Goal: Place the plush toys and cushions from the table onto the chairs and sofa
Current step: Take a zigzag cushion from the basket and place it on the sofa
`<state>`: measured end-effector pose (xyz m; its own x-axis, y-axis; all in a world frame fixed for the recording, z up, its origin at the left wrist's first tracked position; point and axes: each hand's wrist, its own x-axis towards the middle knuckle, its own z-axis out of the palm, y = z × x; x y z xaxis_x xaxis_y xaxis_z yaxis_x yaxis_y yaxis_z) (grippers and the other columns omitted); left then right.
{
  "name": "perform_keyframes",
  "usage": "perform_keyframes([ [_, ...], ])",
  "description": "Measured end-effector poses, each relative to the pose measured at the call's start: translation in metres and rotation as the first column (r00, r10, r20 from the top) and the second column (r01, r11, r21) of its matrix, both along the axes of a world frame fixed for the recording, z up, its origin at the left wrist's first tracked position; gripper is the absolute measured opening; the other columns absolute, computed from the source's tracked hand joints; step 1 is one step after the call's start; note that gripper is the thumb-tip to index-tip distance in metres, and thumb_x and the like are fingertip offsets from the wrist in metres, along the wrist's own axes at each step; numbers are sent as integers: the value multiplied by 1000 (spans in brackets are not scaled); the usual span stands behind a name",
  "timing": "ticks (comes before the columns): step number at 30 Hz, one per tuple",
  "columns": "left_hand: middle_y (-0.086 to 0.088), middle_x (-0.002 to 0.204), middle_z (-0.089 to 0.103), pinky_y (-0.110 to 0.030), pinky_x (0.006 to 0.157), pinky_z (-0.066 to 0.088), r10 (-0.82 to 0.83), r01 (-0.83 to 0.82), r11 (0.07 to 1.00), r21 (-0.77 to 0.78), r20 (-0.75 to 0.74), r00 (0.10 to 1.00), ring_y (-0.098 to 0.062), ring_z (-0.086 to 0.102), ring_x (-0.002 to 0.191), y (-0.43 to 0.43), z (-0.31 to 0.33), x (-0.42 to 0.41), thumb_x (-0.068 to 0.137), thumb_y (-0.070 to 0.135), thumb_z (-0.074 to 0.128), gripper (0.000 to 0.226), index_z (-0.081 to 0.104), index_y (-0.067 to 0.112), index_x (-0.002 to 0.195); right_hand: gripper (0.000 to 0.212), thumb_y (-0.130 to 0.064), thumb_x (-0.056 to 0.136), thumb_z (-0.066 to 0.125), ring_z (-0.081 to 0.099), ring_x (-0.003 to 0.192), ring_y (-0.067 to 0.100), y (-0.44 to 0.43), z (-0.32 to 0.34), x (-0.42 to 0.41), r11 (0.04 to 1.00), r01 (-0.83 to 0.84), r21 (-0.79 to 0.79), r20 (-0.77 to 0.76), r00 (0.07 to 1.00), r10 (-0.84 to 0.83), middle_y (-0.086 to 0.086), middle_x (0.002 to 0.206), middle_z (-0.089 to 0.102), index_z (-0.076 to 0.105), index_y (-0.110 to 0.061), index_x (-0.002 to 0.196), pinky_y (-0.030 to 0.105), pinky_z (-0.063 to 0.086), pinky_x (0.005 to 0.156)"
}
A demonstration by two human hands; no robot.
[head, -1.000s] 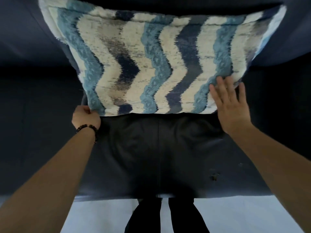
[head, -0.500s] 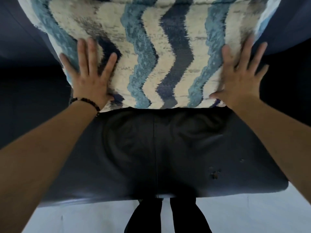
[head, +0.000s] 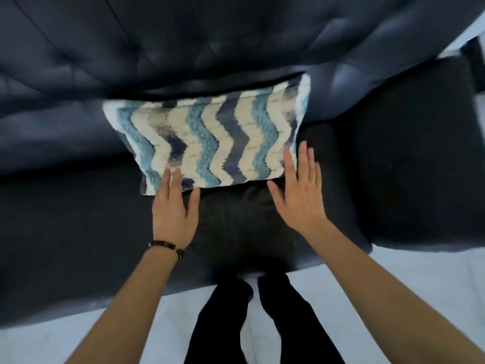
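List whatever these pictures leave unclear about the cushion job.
- Outside the head view: table and plush toys; what remains is unknown.
- Top edge of the cushion: hidden under the sofa backrest, head view.
- Blurred, head view: whether the left hand or right hand touches the cushion.

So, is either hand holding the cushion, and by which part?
Nothing is held: left hand and right hand are open, at the lower corners of the cushion.
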<state>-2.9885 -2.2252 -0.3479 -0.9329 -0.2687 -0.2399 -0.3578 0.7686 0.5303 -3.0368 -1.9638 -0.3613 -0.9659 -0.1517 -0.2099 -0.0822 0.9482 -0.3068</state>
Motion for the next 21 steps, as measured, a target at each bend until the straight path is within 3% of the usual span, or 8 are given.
perform_keyframes([
  [3, -9, 162, 30, -40, 121, 28, 98, -106, 976, 188, 51, 994, -22, 28, 149, 18, 104, 31, 99, 44, 46, 66, 32, 13, 155, 74, -50, 105, 44, 10, 157, 32, 12, 89, 37, 968, 175, -181, 106, 982, -158, 15, 170, 11, 16, -12, 162, 50, 20, 125],
  [7, -1, 157, 39, -39, 118, 33, 185, -184, 935, 302, 25, 982, -17, 38, 143, 33, 217, 71, 99, 36, 55, 64, 31, 18, 156, 69, -51, 103, 46, 25, 153, 18, 31, 194, 79, 817, 403, -412, 219, 914, -340, 1, 166, 27, 25, -20, 161, 32, 25, 118],
  [9, 2, 153, 44, -39, 117, 36, 230, -218, 905, 366, 12, 973, -14, 43, 140, 37, 256, 86, 98, 33, 57, 63, 33, 20, 155, 69, -56, 99, 46, 34, 148, 14, 38, 229, 99, 729, 464, -504, 237, 886, -399, -4, 162, 37, 30, -23, 158, 31, 29, 120],
  [12, 6, 140, 52, -27, 105, 40, 290, -252, 847, 469, -8, 957, -9, 48, 131, 33, 288, 101, 100, 25, 56, 54, 39, 22, 151, 72, -59, 93, 50, 42, 143, 10, 44, 262, 128, 591, 532, -607, 265, 836, -481, -6, 157, 44, 35, -28, 156, 42, 37, 119],
  [14, 6, 135, 53, -25, 102, 39, 267, -226, 828, 513, -6, 964, -10, 50, 127, 24, 298, 105, 100, 23, 57, 53, 40, 22, 150, 65, -46, 97, 57, 46, 140, 10, 45, 277, 149, 500, 566, -656, 269, 794, -546, -3, 155, 48, 37, -26, 155, 39, 41, 116],
  [19, 3, 140, 56, -45, 114, 40, 159, -140, 810, 569, 16, 987, -16, 53, 128, -3, 310, 87, 99, 27, 59, 51, 43, 24, 148, 60, -35, 98, 61, 52, 130, 7, 48, 311, 203, 330, 659, -676, 268, 637, -722, -8, 144, 54, 38, -28, 153, 16, 41, 96],
  [21, 0, 142, 55, -49, 113, 41, 123, -103, 801, 590, 7, 992, -18, 54, 127, 1, 310, 75, 99, 27, 59, 52, 43, 22, 147, 59, -37, 99, 58, 53, 128, 8, 57, 319, 230, 289, 693, -660, 246, 563, -789, -9, 142, 54, 38, -27, 153, 14, 39, 92],
])
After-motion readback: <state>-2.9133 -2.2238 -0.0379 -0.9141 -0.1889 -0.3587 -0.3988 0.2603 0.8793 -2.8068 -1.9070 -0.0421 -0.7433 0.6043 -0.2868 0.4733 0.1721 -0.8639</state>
